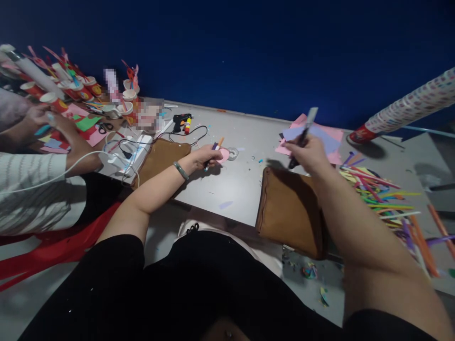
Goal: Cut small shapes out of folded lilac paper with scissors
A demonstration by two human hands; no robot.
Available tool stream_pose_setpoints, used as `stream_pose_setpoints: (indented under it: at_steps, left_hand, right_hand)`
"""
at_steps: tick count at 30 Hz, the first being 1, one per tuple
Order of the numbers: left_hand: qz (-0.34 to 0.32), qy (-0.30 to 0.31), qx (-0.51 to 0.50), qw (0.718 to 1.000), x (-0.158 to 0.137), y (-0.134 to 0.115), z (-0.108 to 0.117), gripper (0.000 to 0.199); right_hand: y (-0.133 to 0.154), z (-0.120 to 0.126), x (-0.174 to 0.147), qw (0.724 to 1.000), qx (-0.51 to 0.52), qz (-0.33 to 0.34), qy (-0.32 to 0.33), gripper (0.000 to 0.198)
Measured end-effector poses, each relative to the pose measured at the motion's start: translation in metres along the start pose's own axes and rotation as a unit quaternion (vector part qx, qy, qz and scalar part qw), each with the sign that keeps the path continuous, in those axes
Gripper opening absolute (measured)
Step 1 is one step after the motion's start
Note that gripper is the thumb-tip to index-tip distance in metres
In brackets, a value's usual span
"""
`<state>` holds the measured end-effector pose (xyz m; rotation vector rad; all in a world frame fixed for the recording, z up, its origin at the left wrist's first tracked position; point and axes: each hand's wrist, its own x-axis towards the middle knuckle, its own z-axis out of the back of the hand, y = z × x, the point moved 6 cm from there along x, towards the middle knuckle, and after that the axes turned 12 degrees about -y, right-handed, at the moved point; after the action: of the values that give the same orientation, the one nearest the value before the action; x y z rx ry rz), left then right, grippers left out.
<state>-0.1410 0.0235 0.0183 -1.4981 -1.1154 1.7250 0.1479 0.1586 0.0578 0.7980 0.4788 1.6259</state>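
Note:
My left hand point(208, 157) is closed around slim pen-like sticks point(221, 142), one orange and one dark; their exact kind is unclear. Right beside its fingers is a round pink piece point(223, 155), and I cannot tell whether the hand touches it. Just past that lies a clear ring point(233, 153), like a small tape roll. My right hand point(311, 154) grips a slim black tool with a pale grey upper end point(312, 116), held upright above the table. Pink and lilac paper sheets point(320, 142) lie behind it.
Brown cushioned covers point(291, 203) point(161, 158) hang over the table edge. A glue gun point(181, 122), glue stick point(187, 125) and white power strip point(138, 154) with cables are left. Colourful strips point(384, 192) and a patterned roll point(408, 106) stand right. A co-worker's hands point(44, 118) work far left.

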Motion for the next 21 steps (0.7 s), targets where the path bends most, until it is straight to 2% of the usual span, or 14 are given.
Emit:
stream_pose_setpoints:
  at_steps: [2,4,6,8,10,14,16,19,21]
  left_hand:
    - [-0.039,0.017,0.009,0.999,-0.003,-0.003,-0.013,0.026]
    - [-0.078,0.011,0.023,0.997,-0.008,-0.006,-0.023,0.030]
    - [-0.108,-0.008,0.037,0.993,-0.015,-0.010,-0.029,0.026]
    - [-0.120,-0.024,0.057,0.991,-0.022,-0.013,-0.028,0.018]
    - [-0.129,-0.044,0.084,0.987,-0.029,-0.019,-0.018,0.012]
    - [-0.152,-0.127,0.119,0.973,-0.042,-0.031,0.034,0.011]
    - [-0.156,-0.149,0.147,0.965,-0.045,-0.031,0.059,0.011]
    - [-0.124,-0.116,0.259,0.951,-0.044,-0.017,0.075,0.008]
    - [-0.112,-0.092,0.354,0.924,-0.042,-0.006,0.074,0.007]
  right_hand:
    - [0.031,-0.028,-0.036,0.979,0.166,-0.043,0.110,0.028]
    - [0.060,-0.047,-0.065,0.957,0.223,-0.053,0.176,0.039]
    - [0.079,-0.059,-0.081,0.949,0.238,-0.056,0.200,0.043]
    - [0.087,-0.065,-0.084,0.952,0.225,-0.056,0.202,0.043]
    - [0.086,-0.068,-0.081,0.960,0.193,-0.050,0.196,0.040]
    - [0.074,-0.066,-0.075,0.976,0.090,-0.003,0.200,0.031]
    - [0.068,-0.065,-0.076,0.977,0.020,0.026,0.211,0.028]
    - [0.067,-0.073,-0.082,0.970,-0.066,0.065,0.226,0.023]
    - [0.074,-0.087,-0.085,0.963,-0.092,0.080,0.239,0.012]
